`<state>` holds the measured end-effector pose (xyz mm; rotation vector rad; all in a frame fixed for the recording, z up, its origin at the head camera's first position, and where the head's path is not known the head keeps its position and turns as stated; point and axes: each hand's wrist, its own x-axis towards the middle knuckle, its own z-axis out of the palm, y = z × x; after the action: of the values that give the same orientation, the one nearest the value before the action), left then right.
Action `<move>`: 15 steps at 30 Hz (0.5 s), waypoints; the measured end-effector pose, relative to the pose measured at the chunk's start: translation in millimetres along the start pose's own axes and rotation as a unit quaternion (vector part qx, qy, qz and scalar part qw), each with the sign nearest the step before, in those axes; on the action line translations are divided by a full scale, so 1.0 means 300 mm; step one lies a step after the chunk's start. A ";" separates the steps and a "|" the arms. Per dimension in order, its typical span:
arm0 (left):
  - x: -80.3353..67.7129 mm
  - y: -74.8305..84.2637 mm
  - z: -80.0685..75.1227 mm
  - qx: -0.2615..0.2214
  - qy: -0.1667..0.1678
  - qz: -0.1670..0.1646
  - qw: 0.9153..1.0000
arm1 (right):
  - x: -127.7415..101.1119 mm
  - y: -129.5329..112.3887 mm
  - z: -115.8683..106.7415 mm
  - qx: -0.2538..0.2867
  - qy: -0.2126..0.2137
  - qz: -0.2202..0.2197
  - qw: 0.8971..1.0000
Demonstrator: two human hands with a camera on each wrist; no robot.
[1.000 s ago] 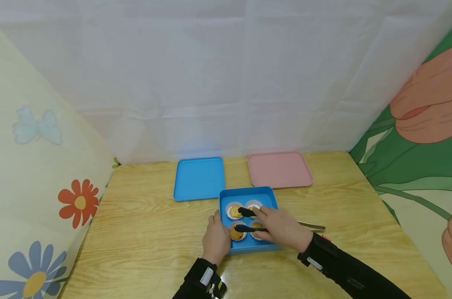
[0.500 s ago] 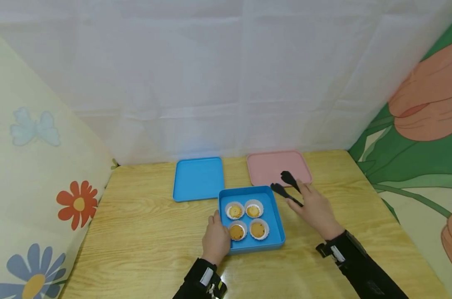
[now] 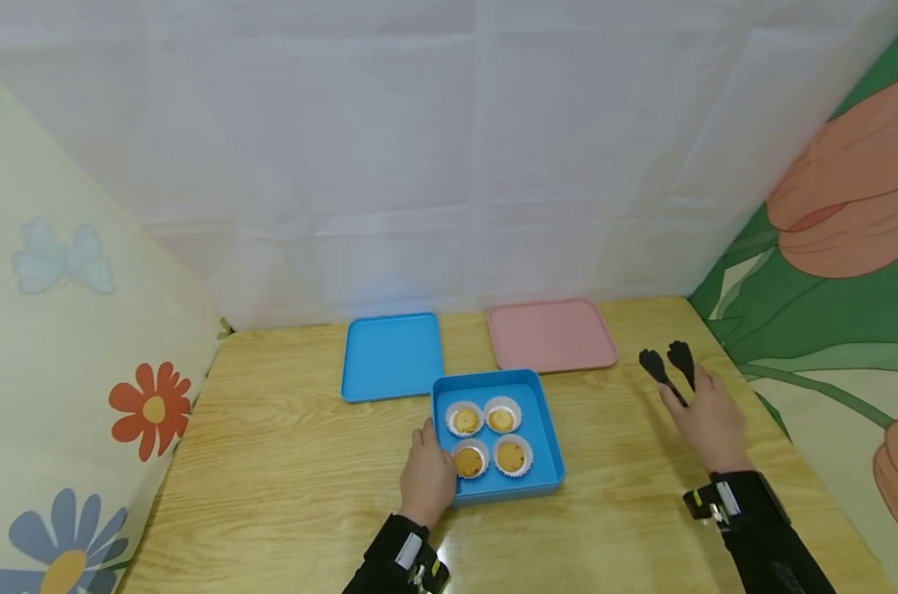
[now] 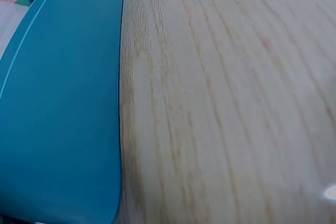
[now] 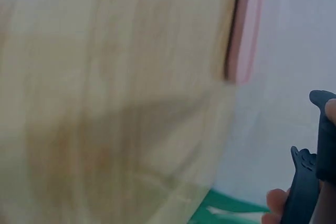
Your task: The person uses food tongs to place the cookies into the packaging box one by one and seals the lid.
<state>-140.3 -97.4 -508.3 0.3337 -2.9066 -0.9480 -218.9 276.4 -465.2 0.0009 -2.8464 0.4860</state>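
A blue box (image 3: 545, 441) in the middle of the table holds several muffins (image 3: 501, 420) in white paper cups. My left hand (image 3: 428, 474) rests against the box's left wall; in the left wrist view only the box's blue side (image 4: 58, 114) and bare wood show. My right hand (image 3: 705, 421) holds black tongs (image 3: 669, 369) over the right part of the table, their two tips apart and pointing away from me. The right wrist view shows the tongs (image 5: 310, 182) at the lower right with fingertips (image 5: 276, 201) on them.
A blue lid (image 3: 393, 355) lies flat behind the box to the left. A pink tray (image 3: 551, 334), also seen in the right wrist view (image 5: 247, 30), lies behind it to the right. Patterned cloth walls enclose the wooden table (image 3: 271, 462) on three sides.
My right hand has carried the tongs out of the blue box, past the pink tray, to the right side of the table. The left hand has stayed at the box.
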 end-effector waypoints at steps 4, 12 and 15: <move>0.001 -0.001 -0.002 0.000 -0.003 -0.003 1.000 | -0.018 0.067 0.004 -0.004 -0.002 0.013 1.000; -0.001 0.003 -0.004 0.000 -0.005 -0.003 1.000 | -0.040 0.171 0.026 -0.021 -0.043 0.036 0.998; -0.001 0.004 -0.003 -0.002 -0.004 -0.006 1.000 | -0.052 0.200 0.044 -0.028 -0.045 0.037 0.998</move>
<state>-140.1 -96.9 -506.8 0.3476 -2.9130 -0.9593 -209.6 328.1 -500.6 -0.0956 -2.9555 0.4316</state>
